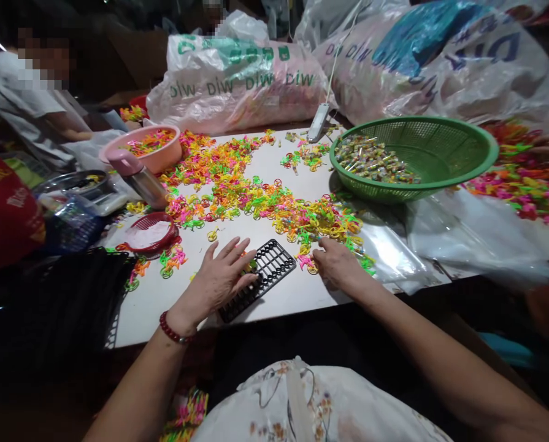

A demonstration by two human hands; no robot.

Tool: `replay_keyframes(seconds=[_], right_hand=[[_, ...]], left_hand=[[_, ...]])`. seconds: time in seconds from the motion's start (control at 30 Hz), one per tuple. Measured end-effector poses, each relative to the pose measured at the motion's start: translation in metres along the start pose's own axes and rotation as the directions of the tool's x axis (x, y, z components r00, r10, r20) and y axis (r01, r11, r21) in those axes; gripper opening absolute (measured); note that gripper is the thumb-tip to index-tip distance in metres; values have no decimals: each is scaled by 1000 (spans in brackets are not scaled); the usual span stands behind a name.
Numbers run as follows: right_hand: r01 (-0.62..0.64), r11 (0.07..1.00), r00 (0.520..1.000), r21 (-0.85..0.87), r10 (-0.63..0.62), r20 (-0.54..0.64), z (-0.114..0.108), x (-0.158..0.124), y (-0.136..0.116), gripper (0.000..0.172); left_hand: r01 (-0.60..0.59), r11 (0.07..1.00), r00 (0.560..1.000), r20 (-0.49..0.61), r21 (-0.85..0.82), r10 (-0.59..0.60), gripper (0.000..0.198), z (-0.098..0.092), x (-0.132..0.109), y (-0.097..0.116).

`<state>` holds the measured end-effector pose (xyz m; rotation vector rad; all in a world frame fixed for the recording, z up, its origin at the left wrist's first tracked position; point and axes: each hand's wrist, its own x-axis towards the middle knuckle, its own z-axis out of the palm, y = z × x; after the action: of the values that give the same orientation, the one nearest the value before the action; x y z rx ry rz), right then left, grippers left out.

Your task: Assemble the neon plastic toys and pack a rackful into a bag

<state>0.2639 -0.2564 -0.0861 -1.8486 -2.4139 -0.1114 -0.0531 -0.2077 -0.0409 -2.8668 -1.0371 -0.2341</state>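
My left hand [223,273] lies over a small black abacus [274,264], palm down with the fingers spread. A bit of yellow-green plastic shows beneath its fingers, and whether it touches the palm is hidden. To the right of the abacus, my right hand [338,264] has its fingers pinched together at the near edge of a heap of small bright plastic toy pieces with wheels [297,212]. What sits in that pinch is too small to make out. Pink and yellow pieces [306,261] lie just left of the right fingertips.
A green basket [412,193] holds small wrapped items. Clear plastic bags [389,245] lie below it. At left are a pink basin [164,161], a flask [140,181] and a red basket [151,247]. Large sacks [241,92] stand behind; another person [30,104] is at left.
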Motion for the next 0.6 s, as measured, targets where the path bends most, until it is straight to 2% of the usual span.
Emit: replay_keyframes(seconds=[0.1, 0.2, 0.27, 0.37, 0.47, 0.53, 0.6], right_hand=[[17, 1000, 1000, 19, -18, 12, -3, 4, -13, 14], [12, 998, 1000, 67, -11, -13, -8, 3, -22, 18], [-6, 993, 1000, 120, 10, -30, -10, 3, -22, 21], [-83, 965, 996, 247, 91, -19, -8, 7, -18, 15], [-190, 848, 981, 495, 190, 52, -7, 17, -20, 8], [-155, 708, 987, 689, 138, 80, -5, 27, -31, 11], [-76, 551, 997, 831, 68, 46, -1, 39, -48, 17]], left_hand=[[-7, 1000, 1000, 21, -31, 8, 38, -2, 1, 2], [-3, 999, 999, 34, -41, 5, 37, -5, 0, 4], [-1, 999, 999, 36, -43, 3, 37, -6, -1, 4], [14, 999, 1000, 7, -45, -14, 36, -6, -2, 6], [24, 996, 997, -65, -80, -29, 34, -4, -3, 7], [24, 992, 994, -106, -126, -38, 33, -2, -4, 7], [28, 985, 991, -126, -170, -50, 34, 0, -5, 5]])
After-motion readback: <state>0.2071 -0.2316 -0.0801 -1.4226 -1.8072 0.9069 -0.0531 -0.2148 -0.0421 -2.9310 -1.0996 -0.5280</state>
